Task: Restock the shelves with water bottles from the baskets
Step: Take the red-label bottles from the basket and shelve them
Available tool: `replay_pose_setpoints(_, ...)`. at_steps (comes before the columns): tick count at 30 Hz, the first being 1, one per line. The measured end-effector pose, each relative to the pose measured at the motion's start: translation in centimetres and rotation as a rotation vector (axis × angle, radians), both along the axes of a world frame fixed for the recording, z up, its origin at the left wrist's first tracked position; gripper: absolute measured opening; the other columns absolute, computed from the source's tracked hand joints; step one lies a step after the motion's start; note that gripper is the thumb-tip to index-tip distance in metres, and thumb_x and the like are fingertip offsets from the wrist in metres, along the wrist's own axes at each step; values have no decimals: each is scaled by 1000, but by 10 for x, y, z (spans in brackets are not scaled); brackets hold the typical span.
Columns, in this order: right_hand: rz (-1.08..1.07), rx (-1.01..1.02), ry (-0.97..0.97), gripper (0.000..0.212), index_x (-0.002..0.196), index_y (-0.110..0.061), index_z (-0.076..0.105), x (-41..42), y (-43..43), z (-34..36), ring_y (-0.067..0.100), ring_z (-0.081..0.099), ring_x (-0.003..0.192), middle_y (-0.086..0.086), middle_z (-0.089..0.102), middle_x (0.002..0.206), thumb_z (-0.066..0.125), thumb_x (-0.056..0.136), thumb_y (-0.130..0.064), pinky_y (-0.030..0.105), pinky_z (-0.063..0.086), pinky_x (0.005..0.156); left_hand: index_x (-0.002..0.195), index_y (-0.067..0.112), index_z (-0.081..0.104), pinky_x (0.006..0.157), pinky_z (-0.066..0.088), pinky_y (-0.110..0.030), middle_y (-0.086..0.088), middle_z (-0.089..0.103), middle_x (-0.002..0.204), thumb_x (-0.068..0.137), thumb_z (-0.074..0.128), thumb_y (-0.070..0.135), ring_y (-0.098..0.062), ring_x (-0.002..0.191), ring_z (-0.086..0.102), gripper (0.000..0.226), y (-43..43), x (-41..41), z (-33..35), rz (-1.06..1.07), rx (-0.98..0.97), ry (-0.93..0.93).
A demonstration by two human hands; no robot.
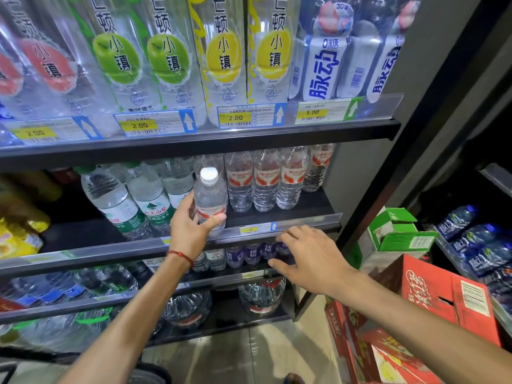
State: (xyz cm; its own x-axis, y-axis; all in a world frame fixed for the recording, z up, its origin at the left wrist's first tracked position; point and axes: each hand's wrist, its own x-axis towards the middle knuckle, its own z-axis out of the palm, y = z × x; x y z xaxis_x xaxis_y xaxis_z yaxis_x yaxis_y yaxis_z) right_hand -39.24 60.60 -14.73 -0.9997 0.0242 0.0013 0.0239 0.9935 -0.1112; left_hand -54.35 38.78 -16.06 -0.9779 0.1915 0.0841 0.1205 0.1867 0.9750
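Shelving one bottle.
My left grip (191, 231) wraps the clear white-capped, red-labelled plastic water bottle (210, 195) at the black shelf (304, 206) front; right grip (310, 259) hangs spread, empty. Next, I'd slide it beside the matching row (266, 181).

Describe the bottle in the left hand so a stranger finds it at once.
Find the shelf just below the yellow 2.00 price tags. At its front, the left hand grips a clear water bottle. Its white cap shows, while the red-labelled bottles beside it hide theirs.
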Motion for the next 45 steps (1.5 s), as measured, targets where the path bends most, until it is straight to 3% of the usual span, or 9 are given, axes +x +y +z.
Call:
replay_pose_setpoints(6, 7, -77, 6, 60, 140, -22, 60, -1, 2, -5, 19, 52, 128, -7, 58, 134, 52, 98, -64, 38, 43, 110, 140, 9, 45, 105, 53, -37, -12, 64, 131, 79, 87, 10, -16, 117, 67, 74, 4, -3, 0, 68, 42, -66)
replay_pose_setpoints(10, 20, -96, -9, 58, 142, -23, 59, -3, -2, -6, 16, 49, 130, -9, 56, 135, 53, 99, -61, 34, 41, 110, 124, 5, 68, 77, 48, -4, -11, 69, 108, 81, 86, 14, 2, 87, 65, 48, 6, 4, -1, 155, -74, 52)
replay_pose_setpoints(13, 31, -97, -34, 57, 144, -24, 58, -3, -5, -7, 15, 47, 130, -9, 55, 135, 53, 101, -60, 31, 39, 107, 118, 9, 72, 70, 44, -3, -19, 62, 109, 80, 87, 22, -6, 84, 55, 43, 6, 1, -4, 190, -132, 93)
replay_pose_setpoints(17, 47, -92, -90, 56, 144, -23, 57, -1, -10, -10, 16, 45, 131, -8, 53, 136, 52, 101, -58, 32, 37, 105, 126, 12, 68, 93, 57, -23, -6, 72, 120, 76, 90, 13, -7, 103, 70, 55, 4, 1, -8, 195, 11, -14)
replay_pose_setpoints(22, 56, -96, -106, 54, 142, -24, 58, 0, -26, -11, 16, 46, 132, -9, 53, 136, 50, 102, -58, 34, 38, 107, 134, 13, 60, 97, 57, -30, -4, 61, 133, 78, 89, 21, -10, 114, 64, 63, 5, 4, -5, 214, -41, -13)
replay_pose_setpoints(26, 51, -66, -69, 52, 141, -24, 60, 4, -48, -6, 18, 48, 131, -6, 56, 135, 50, 102, -57, 34, 38, 108, 141, 14, 53, 98, 53, -32, -4, 53, 136, 83, 85, 28, -20, 119, 60, 67, -10, 21, 1, 195, -240, 78)
replay_pose_setpoints(31, -62, -20, -3, 47, 119, -23, 70, 12, -83, -4, 25, 60, 112, -3, 66, 115, 44, 92, -52, 40, 44, 98, 140, 20, 53, 96, 52, -48, -3, 48, 144, 95, 62, 44, -29, 132, 46, 51, -74, 71, 7, -31, -947, 289)
replay_pose_setpoints(39, 74, 44, 39, 51, 110, -20, 74, 30, -134, -4, 27, 62, 105, 0, 68, 106, 39, 90, -50, 42, 46, 94, 125, 21, 62, 91, 50, -46, -5, 60, 125, 90, 52, 50, -31, 112, 58, 46, -154, 158, 0, 15, -1118, 285)
replay_pose_setpoints(45, 285, 46, 91, 36, 110, -18, 73, 63, -166, -14, 29, 62, 105, 2, 68, 104, 59, 92, -46, 45, 48, 95, 120, 22, 64, 83, 52, -45, -3, 62, 117, 87, 39, 50, -31, 106, 60, 50, -181, 245, -6, 180, -1248, 244)
